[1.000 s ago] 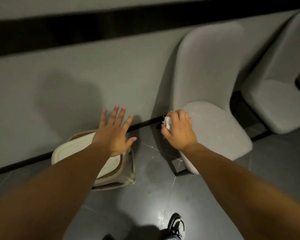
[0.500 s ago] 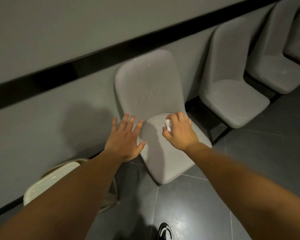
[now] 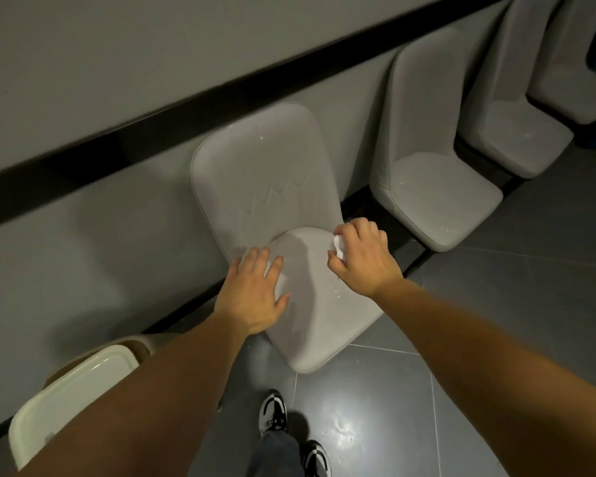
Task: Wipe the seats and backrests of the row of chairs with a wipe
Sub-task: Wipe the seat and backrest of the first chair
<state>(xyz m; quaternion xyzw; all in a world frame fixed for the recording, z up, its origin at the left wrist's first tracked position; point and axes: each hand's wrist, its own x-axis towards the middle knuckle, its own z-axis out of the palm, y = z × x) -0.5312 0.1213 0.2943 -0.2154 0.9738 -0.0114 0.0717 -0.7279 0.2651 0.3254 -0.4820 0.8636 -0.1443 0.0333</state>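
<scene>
Right hand (image 3: 362, 258) gripping a crumpled white wipe (image 3: 338, 246) at the seat's rear right edge.
Left hand (image 3: 255, 292), fingers straight, is resting flat on the nearest grey chair (image 3: 283, 187); more chairs (image 3: 437, 187) are standing alongside.

Grey wall (image 3: 83, 80), glossy dark tiled floor (image 3: 496, 304)

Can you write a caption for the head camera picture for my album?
Left hand rests on the nearest grey padded chair while right hand grips a crumpled white wipe.
</scene>
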